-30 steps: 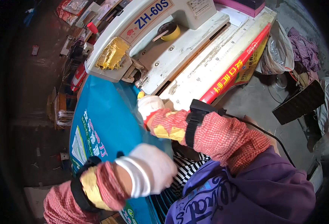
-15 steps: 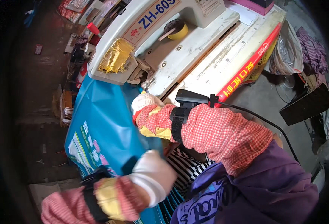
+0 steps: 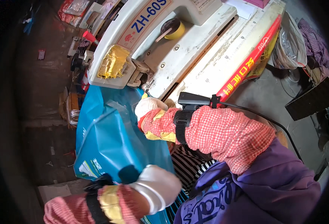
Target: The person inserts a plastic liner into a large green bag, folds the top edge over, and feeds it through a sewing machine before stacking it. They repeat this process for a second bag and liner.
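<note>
A large blue plastic-looking bag [image 3: 110,138] with a printed panel hangs below and left of the pale sewing machine [image 3: 112,48]. Its upper edge reaches under the machine's head, beside the needle area [image 3: 145,86]. My right hand [image 3: 148,106], in a white glove with a yellow fingertip, is closed at the bag's upper right edge, close to the needle area. Nearer to me, my left hand [image 3: 158,186], also gloved in white, is curled over the bag's near right side. Its fingers are mostly hidden beneath the glove's back. Checked sleeves and black straps cover both forearms.
A yellow roll with a stick [image 3: 173,29] sits on the machine bed. Along the worktable's edge runs a red and yellow strip [image 3: 242,71]. A white sack [image 3: 289,44] and a dark box [image 3: 310,99] stand at the right. A black cable [image 3: 276,121] trails from my right wrist.
The bag's left side has folded over and bunched, so less print shows. My left hand has shifted slightly right and down; my right hand stays by the needle area. The view has shifted slightly.
</note>
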A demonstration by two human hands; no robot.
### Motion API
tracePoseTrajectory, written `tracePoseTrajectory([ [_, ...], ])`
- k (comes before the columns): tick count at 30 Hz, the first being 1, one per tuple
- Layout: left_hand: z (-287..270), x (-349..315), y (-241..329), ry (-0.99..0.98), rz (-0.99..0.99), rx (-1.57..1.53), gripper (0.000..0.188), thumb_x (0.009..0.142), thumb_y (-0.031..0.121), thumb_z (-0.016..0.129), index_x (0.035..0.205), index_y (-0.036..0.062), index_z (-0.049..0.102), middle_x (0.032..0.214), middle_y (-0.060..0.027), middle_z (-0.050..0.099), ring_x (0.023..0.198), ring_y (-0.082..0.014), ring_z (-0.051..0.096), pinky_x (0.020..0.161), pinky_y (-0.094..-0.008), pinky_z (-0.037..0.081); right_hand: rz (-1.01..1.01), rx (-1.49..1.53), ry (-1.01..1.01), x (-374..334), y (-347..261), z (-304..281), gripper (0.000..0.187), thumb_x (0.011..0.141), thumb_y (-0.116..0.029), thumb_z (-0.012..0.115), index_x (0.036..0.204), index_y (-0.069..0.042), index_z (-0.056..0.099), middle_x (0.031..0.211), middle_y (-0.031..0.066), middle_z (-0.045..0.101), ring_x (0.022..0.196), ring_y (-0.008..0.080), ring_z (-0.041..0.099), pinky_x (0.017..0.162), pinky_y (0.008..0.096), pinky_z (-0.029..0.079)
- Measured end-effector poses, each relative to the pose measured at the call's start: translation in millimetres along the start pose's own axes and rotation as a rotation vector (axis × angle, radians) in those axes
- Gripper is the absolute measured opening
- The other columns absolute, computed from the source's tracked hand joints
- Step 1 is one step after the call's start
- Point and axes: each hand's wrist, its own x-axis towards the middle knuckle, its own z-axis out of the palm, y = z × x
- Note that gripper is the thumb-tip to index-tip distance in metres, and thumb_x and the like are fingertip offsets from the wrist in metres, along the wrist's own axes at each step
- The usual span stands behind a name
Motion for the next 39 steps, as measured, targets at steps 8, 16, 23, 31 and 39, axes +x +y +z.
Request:
tracePoseTrajectory([
  [8,-57,22,-15,-0.081,-0.216,0.127,0.024,0.079,0.028,0.053,0.074,0.0085,0.066,0.066,-0.0089,0.063,0.067,-0.0288,0.063,0.055,-0.0393,0.048,0.330,-0.193,-0.886,23,-40,-62,0.023,0.061,-0.025,0.065,0.069,-0.004,0.058,0.062,0.0074,0.057,0.061,0.0243,0.057,0.064,0.0396,0.047],
  [16,-38,-23,18,-0.314,-0.020,0.256,0.013,0.073,0.016,0.057,0.067,0.0129,0.068,0.063,-0.0058,0.061,0.067,-0.0245,0.062,0.063,-0.0348,0.046,-0.052,-0.570,-0.612,24,-21,-58,0.028,0.053,-0.030,0.070,0.052,-0.006,0.057,0.053,0.0107,0.055,0.049,0.0288,0.055,0.051,0.0409,0.048],
  [23,-34,7,-15,0.090,-0.046,0.151,0.039,0.085,0.036,0.049,0.062,0.0088,0.064,0.058,-0.0092,0.058,0.061,-0.0269,0.058,0.060,-0.0397,0.044,-0.239,0.084,-0.180,11,22,-41,0.032,0.045,-0.024,0.078,0.069,-0.010,0.062,0.060,0.0030,0.058,0.053,0.0186,0.055,0.052,0.0350,0.048],
  [31,-13,14,-1,0.231,-0.165,-0.072,0.025,0.083,0.030,0.049,0.079,0.0072,0.060,0.064,-0.0102,0.058,0.068,-0.0286,0.061,0.057,-0.0389,0.049,-0.328,0.526,-0.267,8,22,-32,0.021,0.050,-0.021,0.077,0.059,-0.014,0.059,0.054,-0.0005,0.055,0.046,0.0184,0.050,0.046,0.0357,0.045],
  [39,-7,3,-46,0.358,-0.080,0.073,0.019,0.076,0.028,0.059,0.088,0.0142,0.061,0.063,-0.0047,0.055,0.059,-0.0247,0.059,0.052,-0.0382,0.046,-0.226,1.345,-0.686,20,38,-55,0.021,0.055,-0.019,0.076,0.048,-0.018,0.056,0.047,-0.0040,0.052,0.038,0.0183,0.046,0.040,0.0363,0.043],
])
